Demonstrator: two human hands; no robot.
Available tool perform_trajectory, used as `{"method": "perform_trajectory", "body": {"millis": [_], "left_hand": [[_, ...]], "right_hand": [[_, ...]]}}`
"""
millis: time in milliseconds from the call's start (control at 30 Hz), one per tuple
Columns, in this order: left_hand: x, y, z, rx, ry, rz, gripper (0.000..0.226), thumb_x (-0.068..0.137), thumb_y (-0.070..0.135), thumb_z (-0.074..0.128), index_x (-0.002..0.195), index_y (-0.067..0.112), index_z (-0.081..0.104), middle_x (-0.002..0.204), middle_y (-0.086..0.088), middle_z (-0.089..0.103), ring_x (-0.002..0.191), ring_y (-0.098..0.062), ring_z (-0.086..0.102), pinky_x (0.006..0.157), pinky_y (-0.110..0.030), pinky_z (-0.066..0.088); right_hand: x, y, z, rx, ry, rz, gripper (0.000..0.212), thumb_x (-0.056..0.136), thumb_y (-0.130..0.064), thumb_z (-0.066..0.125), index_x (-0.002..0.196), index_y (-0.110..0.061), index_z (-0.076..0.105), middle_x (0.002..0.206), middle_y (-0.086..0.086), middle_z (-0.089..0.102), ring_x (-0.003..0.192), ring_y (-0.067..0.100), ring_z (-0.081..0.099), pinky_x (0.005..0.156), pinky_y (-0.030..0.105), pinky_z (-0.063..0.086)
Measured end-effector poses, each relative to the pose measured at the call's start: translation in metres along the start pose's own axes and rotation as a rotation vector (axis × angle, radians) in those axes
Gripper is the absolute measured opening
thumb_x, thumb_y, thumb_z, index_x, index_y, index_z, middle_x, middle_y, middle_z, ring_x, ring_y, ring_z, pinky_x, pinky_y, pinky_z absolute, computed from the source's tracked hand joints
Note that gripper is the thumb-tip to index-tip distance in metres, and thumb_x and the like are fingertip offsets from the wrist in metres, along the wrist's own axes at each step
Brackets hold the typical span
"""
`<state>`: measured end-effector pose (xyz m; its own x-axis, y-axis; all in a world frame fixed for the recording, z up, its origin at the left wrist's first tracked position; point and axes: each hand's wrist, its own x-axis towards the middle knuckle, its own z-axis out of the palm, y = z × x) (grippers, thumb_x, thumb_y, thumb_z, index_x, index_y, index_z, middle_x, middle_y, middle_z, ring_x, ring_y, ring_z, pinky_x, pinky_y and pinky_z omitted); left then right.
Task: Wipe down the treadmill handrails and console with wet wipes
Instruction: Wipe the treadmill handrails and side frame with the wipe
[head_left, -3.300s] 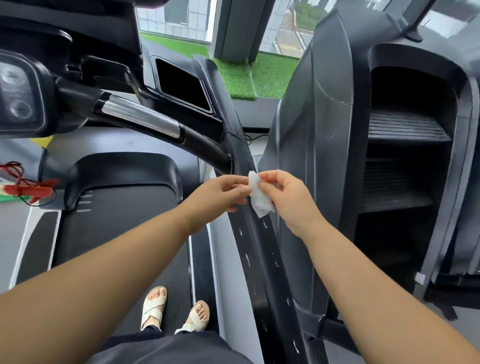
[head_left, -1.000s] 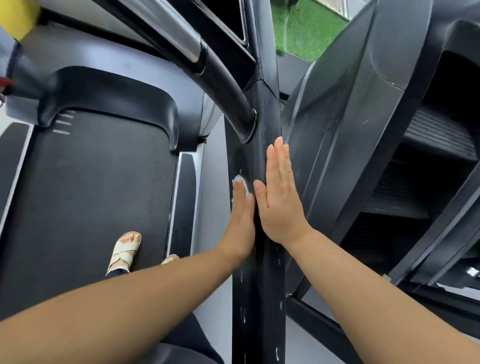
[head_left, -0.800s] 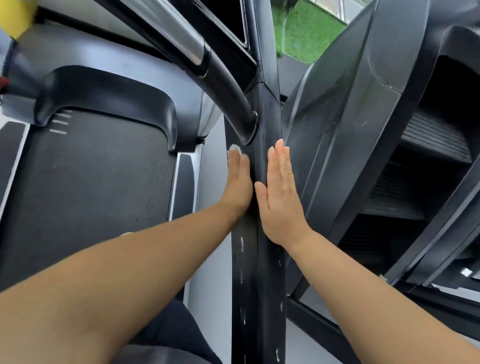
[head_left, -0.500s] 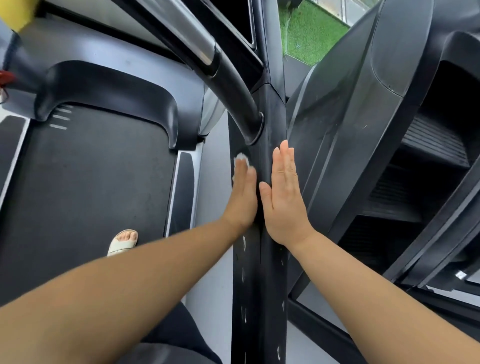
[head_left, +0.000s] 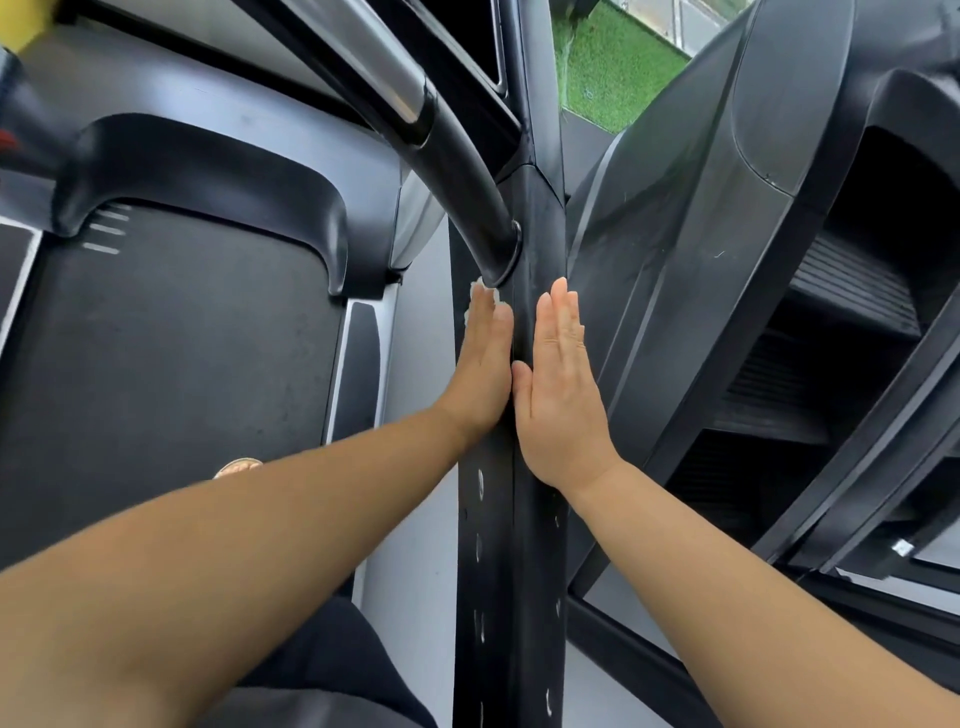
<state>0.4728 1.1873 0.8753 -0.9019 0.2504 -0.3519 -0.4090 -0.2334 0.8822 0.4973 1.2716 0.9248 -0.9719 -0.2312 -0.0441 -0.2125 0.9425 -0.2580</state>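
Note:
The black treadmill upright (head_left: 535, 234) runs down the middle of the view. My left hand (head_left: 483, 364) lies flat on its left face with straight fingers, pressing a white wet wipe (head_left: 477, 285) against it; only the wipe's edges show past my fingertips. My right hand (head_left: 558, 384) lies flat on the upright's right face, fingers straight, holding nothing. A black handrail (head_left: 457, 156) with a silver grip section joins the upright just above my left fingertips.
The treadmill belt (head_left: 171, 374) and its black motor cover (head_left: 208, 166) lie at the left, with a sandalled toe (head_left: 236, 467) showing. Another black machine (head_left: 727, 260) stands close on the right. Green turf (head_left: 613, 73) shows beyond the upright.
My left hand has slid the wipe up the upright's left face until its fingertips are near the handrail joint. My right hand stays flat on the right face.

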Motion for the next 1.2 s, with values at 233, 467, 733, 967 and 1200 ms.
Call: {"method": "perform_trajectory", "body": {"millis": [233, 467, 733, 967, 1200], "left_hand": [[-0.061, -0.028, 0.011, 0.022, -0.099, 0.018, 0.096, 0.068, 0.092, 0.011, 0.144, 0.04, -0.015, 0.152, 0.026, -0.021, 0.136, 0.016, -0.015, 0.119, -0.027, -0.006], [-0.036, -0.012, 0.009, 0.028, -0.061, 0.136, 0.09, 0.074, 0.088, 0.014, 0.144, 0.039, -0.012, 0.157, 0.017, -0.016, 0.142, 0.006, -0.012, 0.121, -0.038, -0.002], [-0.024, -0.004, 0.0, 0.032, -0.056, 0.068, 0.1, 0.069, 0.091, 0.013, 0.147, 0.035, -0.012, 0.157, 0.017, -0.016, 0.141, 0.006, -0.013, 0.121, -0.037, -0.003], [-0.04, -0.016, 0.008, -0.005, -0.111, 0.153, 0.089, 0.074, 0.088, 0.016, 0.143, 0.04, -0.012, 0.157, 0.017, -0.016, 0.142, 0.005, -0.012, 0.121, -0.039, -0.002], [-0.033, -0.016, 0.005, 0.076, -0.092, 0.137, 0.086, 0.08, 0.081, 0.01, 0.148, 0.034, -0.015, 0.157, 0.017, -0.019, 0.14, 0.008, -0.015, 0.12, -0.034, -0.004]], "right_hand": [[-0.001, 0.0, 0.001, 0.018, 0.011, -0.004, 0.061, 0.093, -0.028, 0.014, 0.146, -0.001, 0.0, 0.156, 0.007, -0.005, 0.145, 0.015, -0.007, 0.12, 0.031, 0.001], [-0.001, 0.003, 0.004, 0.102, 0.031, -0.003, 0.056, 0.096, -0.028, 0.016, 0.144, -0.008, -0.001, 0.156, 0.003, -0.005, 0.146, 0.013, -0.006, 0.12, 0.033, 0.001], [0.0, 0.003, 0.005, 0.105, 0.029, 0.005, 0.058, 0.094, -0.026, 0.018, 0.144, -0.008, -0.003, 0.156, 0.002, -0.005, 0.146, 0.012, -0.008, 0.12, 0.033, 0.0], [-0.002, 0.004, 0.005, 0.082, 0.055, -0.015, 0.055, 0.097, -0.029, 0.015, 0.144, -0.005, 0.0, 0.156, 0.007, -0.001, 0.146, 0.015, -0.004, 0.12, 0.033, 0.003], [-0.001, 0.002, 0.003, 0.036, 0.004, 0.022, 0.056, 0.097, -0.027, 0.014, 0.147, -0.006, 0.001, 0.158, 0.007, -0.002, 0.147, 0.015, -0.007, 0.12, 0.028, -0.002]]}}
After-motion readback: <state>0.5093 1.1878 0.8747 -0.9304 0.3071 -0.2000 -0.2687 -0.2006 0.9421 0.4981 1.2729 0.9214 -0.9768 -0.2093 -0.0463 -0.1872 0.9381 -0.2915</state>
